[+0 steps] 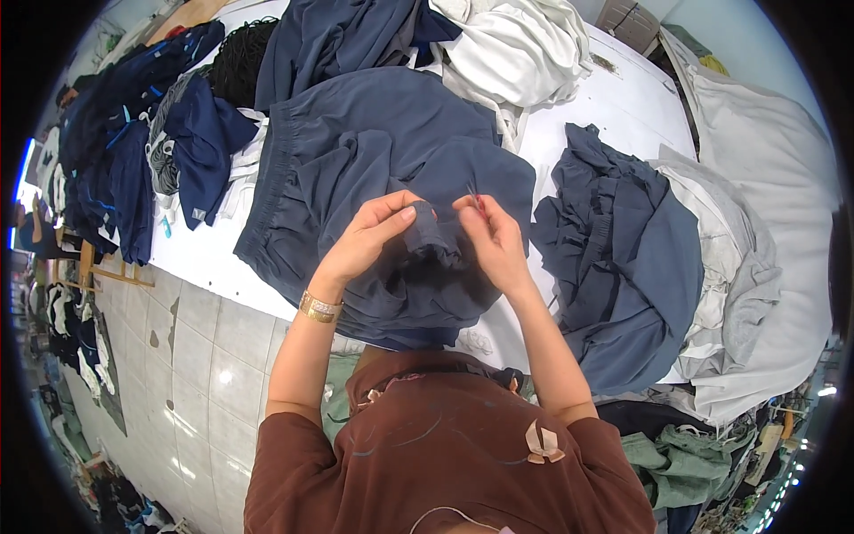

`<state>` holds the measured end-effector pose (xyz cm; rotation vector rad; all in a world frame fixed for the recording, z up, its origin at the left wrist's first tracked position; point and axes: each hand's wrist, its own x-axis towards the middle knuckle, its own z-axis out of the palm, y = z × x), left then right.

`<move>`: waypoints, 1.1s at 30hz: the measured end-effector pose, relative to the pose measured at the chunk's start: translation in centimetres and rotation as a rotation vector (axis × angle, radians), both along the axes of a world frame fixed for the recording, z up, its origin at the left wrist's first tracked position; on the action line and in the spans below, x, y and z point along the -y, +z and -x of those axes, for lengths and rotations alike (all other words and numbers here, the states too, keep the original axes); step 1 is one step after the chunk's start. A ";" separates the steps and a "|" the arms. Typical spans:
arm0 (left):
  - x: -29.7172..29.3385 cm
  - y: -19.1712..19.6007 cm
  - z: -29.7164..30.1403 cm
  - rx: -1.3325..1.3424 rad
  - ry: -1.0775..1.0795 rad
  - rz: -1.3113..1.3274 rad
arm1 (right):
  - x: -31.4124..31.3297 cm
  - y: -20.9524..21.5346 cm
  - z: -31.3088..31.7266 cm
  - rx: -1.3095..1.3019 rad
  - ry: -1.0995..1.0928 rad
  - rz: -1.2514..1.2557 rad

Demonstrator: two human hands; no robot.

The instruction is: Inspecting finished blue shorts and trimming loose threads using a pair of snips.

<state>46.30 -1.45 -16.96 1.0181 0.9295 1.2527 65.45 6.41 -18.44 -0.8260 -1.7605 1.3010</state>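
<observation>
Dark grey-blue elastic-waisted trousers (382,116) lie spread on the white table in front of me. My left hand (374,227), with a gold bracelet on the wrist, pinches a gathered edge of them between thumb and fingers. To its right, my right hand (494,240) is closed around small thread snips (473,190). Their thin blades point up and away from me, and a bit of red shows between the fingers. The snips are a little apart from the pinched edge. My right fingers partly hide their handle.
Another grey-blue garment pile (623,258) lies at right, beside pale grey cloth (765,222). White cloth (516,53) and more dark garments (338,44) sit at the far side. Navy clothes (107,160), black cord (242,62) and a small light-blue tool (166,227) are at left. Tiled floor (213,356) shows below.
</observation>
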 end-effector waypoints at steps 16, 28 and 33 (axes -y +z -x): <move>0.3 1.1 -0.3 -0.089 -0.037 -0.022 | -1.0 2.4 -0.8 0.353 0.158 -0.612; 0.0 0.5 -0.2 -0.194 -0.029 -0.032 | -1.6 3.5 -1.0 0.458 0.217 -0.711; -0.1 0.5 0.0 -0.215 -0.029 -0.036 | -1.6 3.4 -1.3 0.417 0.172 -0.758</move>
